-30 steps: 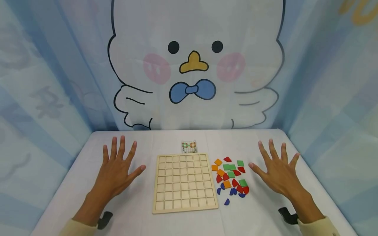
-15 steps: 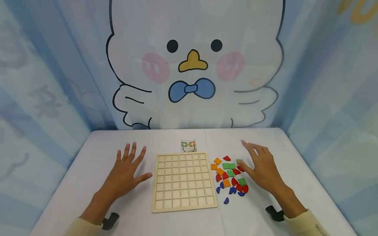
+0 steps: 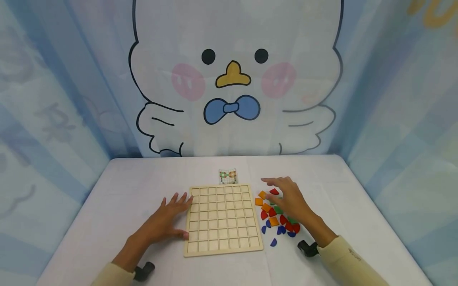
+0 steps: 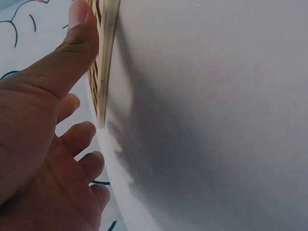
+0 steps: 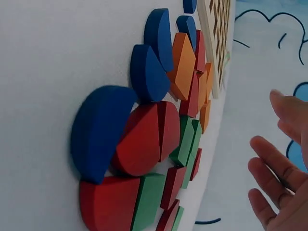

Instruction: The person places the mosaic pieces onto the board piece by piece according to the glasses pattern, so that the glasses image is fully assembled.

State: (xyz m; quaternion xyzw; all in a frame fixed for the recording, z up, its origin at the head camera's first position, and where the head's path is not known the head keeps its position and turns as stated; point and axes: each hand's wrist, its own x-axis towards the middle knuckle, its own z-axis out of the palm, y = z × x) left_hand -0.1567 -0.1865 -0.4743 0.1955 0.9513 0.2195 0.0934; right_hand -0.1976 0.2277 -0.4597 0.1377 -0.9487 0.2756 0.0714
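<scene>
Right fingers (image 3: 274, 182) moved inward, above coloured pieces (image 3: 273, 221); left fingers (image 3: 185, 203) at board (image 3: 222, 223) edge.

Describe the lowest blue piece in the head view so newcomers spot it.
On the white table lies a pale wooden grid board. Beside its right edge are loose coloured pieces, with a half-round blue piece at their near end. It sits alone, nearest the head camera, clear of every other piece.

My left hand (image 3: 162, 223) and right hand (image 3: 292, 201) are bare. My left sleeve (image 3: 113, 275) and right sleeve (image 3: 348, 261), both near, are pale cream, the right with a small dark marking (image 3: 354, 254). A bent black fitting (image 3: 144, 271) juts out beside each.
</scene>
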